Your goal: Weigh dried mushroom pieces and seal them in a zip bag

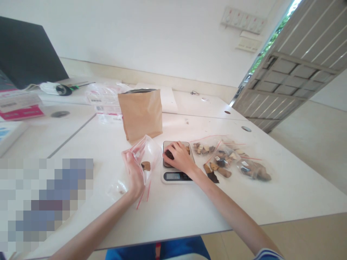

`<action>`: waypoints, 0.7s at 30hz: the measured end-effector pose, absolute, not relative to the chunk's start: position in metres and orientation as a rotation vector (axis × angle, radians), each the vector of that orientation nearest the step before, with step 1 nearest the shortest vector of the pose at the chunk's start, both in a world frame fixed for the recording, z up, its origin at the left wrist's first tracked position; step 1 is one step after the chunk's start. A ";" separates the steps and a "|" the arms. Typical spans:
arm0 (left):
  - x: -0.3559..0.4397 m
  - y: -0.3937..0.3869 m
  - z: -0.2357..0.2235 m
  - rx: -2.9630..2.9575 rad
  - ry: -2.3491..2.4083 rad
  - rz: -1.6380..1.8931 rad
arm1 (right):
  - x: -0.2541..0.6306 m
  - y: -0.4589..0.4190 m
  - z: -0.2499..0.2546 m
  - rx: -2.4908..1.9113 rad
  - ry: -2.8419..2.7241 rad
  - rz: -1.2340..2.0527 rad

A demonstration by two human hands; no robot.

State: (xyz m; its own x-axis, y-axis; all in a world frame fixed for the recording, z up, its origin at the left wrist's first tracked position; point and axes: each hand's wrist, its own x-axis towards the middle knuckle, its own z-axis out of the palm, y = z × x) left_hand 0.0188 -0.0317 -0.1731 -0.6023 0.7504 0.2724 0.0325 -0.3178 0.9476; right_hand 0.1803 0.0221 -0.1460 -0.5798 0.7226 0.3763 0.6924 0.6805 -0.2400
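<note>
Forearms: both reach forward over the worktop (168,220), from nearest the camera.
Left hand (132,169): partly curled, gripping a clear bag (153,153) with its mouth spread; one brown piece (145,165) shows in it.
Right hand (179,157): fingers bent over dark material (169,154) on the scale (177,177); whether they grip it, I cannot tell.
Right of right hand: loose dried pieces (221,171) beside the scale, unbagged; farther right, filled bags (253,169), apparently finished portions.
Beyond left hand: paper bag (142,115), upright; contents unclear.
Progress: seemingly partway, with material on the scale and loose pieces left.
</note>
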 end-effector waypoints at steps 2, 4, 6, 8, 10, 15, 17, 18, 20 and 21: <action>0.021 -0.033 -0.170 0.967 1.425 1.995 | 0.180 0.024 -0.146 -1.046 -2.432 0.113; 0.023 -0.034 -0.168 0.944 1.415 1.999 | 0.180 0.027 -0.147 -1.011 -2.373 0.159; 0.025 -0.035 -0.167 0.907 1.396 2.000 | 0.181 0.031 -0.146 -1.006 -2.263 0.234; 0.026 -0.036 -0.168 0.881 1.382 1.997 | 0.180 0.036 -0.143 -1.003 -2.125 0.326; 0.026 -0.036 -0.169 0.877 1.388 1.992 | 0.175 0.039 -0.136 -0.979 -1.961 0.427; 0.026 -0.035 -0.172 0.930 1.437 1.958 | 0.146 0.037 -0.100 -0.841 -1.464 0.904; 0.027 -0.035 -0.172 0.926 1.438 1.947 | 0.133 0.030 -0.086 -0.764 -1.390 1.083; 0.027 -0.034 -0.172 0.920 1.431 1.941 | 0.128 0.026 -0.082 -0.733 -1.405 1.152; 0.027 -0.035 -0.172 0.899 1.415 1.935 | 0.121 0.018 -0.077 -0.714 -1.517 1.256; 0.027 -0.035 -0.173 0.889 1.411 1.931 | 0.120 0.014 -0.077 -0.735 -1.593 1.277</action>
